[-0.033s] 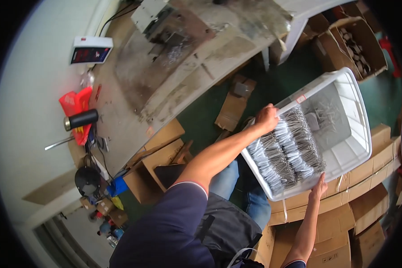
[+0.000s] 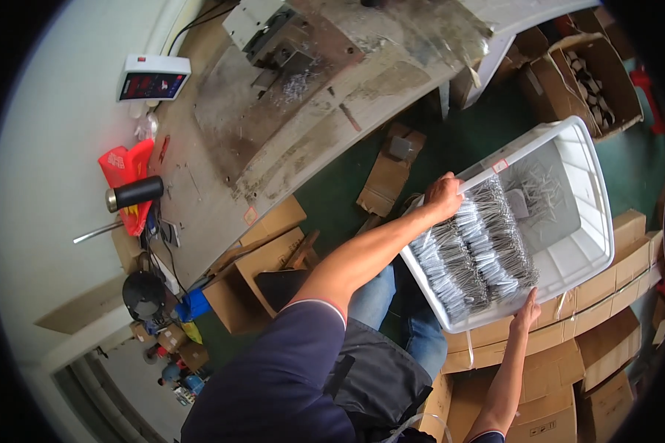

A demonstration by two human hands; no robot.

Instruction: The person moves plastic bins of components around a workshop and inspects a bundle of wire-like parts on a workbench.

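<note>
Nothing moved, both hands' grip closed on white bin rims, left hand, right hand, stacked cardboard boxes, green floor

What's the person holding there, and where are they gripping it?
A white plastic bin of bundled metal wires: left hand on its upper long rim, right hand on the opposite rim.

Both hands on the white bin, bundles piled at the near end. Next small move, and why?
Probably level the bin and ease it down onto the cartons beneath. The left hand grips one long rim and the right hand the other; the wire bundles are heaped at the near end, the far end almost bare, so the load sits unevenly.
</note>
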